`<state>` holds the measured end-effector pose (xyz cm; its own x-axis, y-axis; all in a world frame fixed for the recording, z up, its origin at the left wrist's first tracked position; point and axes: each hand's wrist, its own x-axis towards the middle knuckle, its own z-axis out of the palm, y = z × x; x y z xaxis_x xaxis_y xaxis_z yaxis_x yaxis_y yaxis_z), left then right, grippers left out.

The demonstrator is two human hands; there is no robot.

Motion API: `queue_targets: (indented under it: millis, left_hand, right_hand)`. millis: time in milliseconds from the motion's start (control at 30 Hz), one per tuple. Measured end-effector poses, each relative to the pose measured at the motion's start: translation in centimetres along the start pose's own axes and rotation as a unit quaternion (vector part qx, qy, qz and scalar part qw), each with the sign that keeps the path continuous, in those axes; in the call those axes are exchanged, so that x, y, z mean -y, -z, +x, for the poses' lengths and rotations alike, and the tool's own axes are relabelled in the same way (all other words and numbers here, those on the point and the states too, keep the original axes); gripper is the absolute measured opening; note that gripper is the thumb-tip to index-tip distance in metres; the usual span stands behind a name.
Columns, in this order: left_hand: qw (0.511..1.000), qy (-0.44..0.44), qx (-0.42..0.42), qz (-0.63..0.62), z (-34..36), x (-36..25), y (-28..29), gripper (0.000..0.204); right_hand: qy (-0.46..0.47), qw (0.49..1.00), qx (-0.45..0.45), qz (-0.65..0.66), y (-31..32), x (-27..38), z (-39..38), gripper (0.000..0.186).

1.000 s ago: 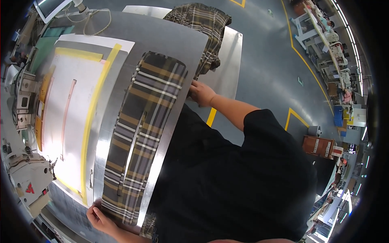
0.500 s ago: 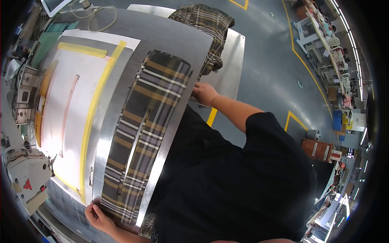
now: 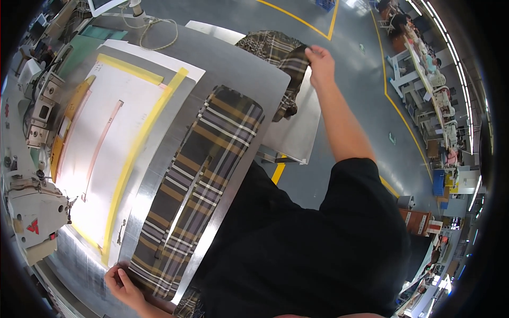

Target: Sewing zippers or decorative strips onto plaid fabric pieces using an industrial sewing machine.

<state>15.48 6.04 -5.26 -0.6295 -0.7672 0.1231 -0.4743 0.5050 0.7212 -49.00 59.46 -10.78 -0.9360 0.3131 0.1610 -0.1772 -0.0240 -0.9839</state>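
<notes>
A long folded piece of plaid fabric (image 3: 183, 212), brown, black and white with a narrow slit along its middle, lies on the metal table in front of me. At its near left corner rests my left hand (image 3: 123, 287), thumb apart from the fingers, fingertips at the fabric's edge. My right hand (image 3: 322, 62) reaches out past the table's far right corner. Its fingers pinch the edge of a crumpled plaid fabric heap (image 3: 268, 45) that hangs over a lower metal surface.
A white template board (image 3: 119, 138) edged with yellow tape lies left of the fabric. Sewing machine parts (image 3: 34, 212) stand at the far left. A looped cord (image 3: 159, 46) lies at the back of the table. Beyond the lower metal side surface (image 3: 299, 132) is grey floor with yellow lines.
My right hand has moved from the table's right edge up and outward to the crumpled plaid heap, and lifts its edge. My left hand stays at the folded fabric's corner.
</notes>
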Motion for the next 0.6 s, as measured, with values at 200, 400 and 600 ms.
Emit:
queue_targets:
  millis: [200,400,600]
  left_hand:
    - [1.0,-0.003,-0.012,0.002,0.0,-1.0,0.0,0.014]
    - [0.996,0.014,-0.031,0.081,0.3,-2.8,0.5,0.014]
    - [0.993,-0.054,0.08,-0.071,3.0,-9.6,1.2,0.045]
  right_hand:
    - [0.096,0.995,0.009,0.0,-3.8,7.9,5.5,0.036]
    - [0.27,0.961,0.055,0.005,-11.4,16.7,3.3,0.024]
    - [0.506,0.815,0.237,-0.155,-21.7,26.2,-17.1,0.018]
